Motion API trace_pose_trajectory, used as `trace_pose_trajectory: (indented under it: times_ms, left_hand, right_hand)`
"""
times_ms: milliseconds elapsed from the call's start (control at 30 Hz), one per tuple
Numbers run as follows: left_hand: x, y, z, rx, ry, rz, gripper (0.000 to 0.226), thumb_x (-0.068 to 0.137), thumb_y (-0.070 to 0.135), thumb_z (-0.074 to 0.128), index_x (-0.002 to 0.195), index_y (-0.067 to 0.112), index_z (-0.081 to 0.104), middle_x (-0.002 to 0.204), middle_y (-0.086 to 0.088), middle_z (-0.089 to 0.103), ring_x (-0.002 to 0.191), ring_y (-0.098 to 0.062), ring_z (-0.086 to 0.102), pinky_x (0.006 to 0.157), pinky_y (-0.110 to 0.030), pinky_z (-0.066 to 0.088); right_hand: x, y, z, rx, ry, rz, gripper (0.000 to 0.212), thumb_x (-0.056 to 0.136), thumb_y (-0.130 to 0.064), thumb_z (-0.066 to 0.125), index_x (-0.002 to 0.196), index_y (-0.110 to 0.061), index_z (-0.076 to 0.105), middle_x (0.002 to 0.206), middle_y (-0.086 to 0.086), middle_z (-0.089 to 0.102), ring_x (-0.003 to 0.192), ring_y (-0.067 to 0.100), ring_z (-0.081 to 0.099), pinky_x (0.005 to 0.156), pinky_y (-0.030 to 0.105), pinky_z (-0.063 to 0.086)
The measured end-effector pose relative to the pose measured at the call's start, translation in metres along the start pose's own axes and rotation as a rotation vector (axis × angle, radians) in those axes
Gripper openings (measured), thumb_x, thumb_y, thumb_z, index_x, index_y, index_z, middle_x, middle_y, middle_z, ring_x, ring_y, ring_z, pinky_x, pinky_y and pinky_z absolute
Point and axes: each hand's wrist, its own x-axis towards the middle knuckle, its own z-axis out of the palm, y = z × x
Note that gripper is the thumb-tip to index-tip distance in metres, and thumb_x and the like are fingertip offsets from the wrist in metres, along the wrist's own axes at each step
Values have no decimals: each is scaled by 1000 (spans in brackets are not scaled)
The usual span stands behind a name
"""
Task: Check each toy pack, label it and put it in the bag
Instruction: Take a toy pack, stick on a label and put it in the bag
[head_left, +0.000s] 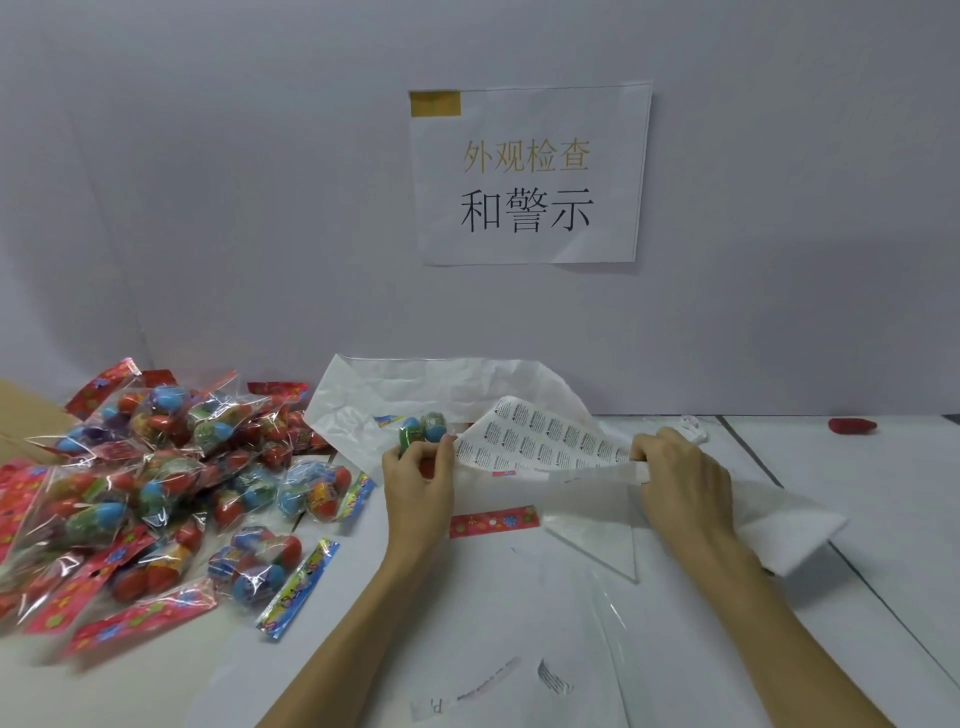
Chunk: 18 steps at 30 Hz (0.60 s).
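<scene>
My left hand grips a clear toy pack holding green and blue egg-shaped toys, its red header strip lying on the table below. My right hand pinches the right end of a sheet of small printed warning labels, which curls up between the two hands. Behind them lies a crumpled white bag with its mouth toward me. A heap of several more toy packs covers the table on the left.
A printed paper sign hangs on the grey wall ahead. White backing paper lies under my right wrist. A small red object sits far right. Brown cardboard shows at the left edge. Peeled label scraps lie near the front.
</scene>
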Motion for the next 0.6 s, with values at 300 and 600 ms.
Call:
trace_pose_trajectory:
  times_ms: [300,600]
  left_hand:
    - [-3,4,-1,-110,-72,-78,25,96,39,71,102,14,72,124,-13,63,96,-18,71,69,-20,59]
    - [-11,11,4,-145,-174,-20,16,94,38,73,91,23,77,117,-3,65,100,-9,67,70,-14,54]
  right_hand:
    - [-20,-6,-11,58,-431,-74,29,93,-37,68,119,-37,55,117,-7,52,107,19,60,82,31,46]
    - [-24,-35,-5,446,-149,-115,12,105,-32,57,114,-27,63,95,-4,70,91,21,66,77,38,55]
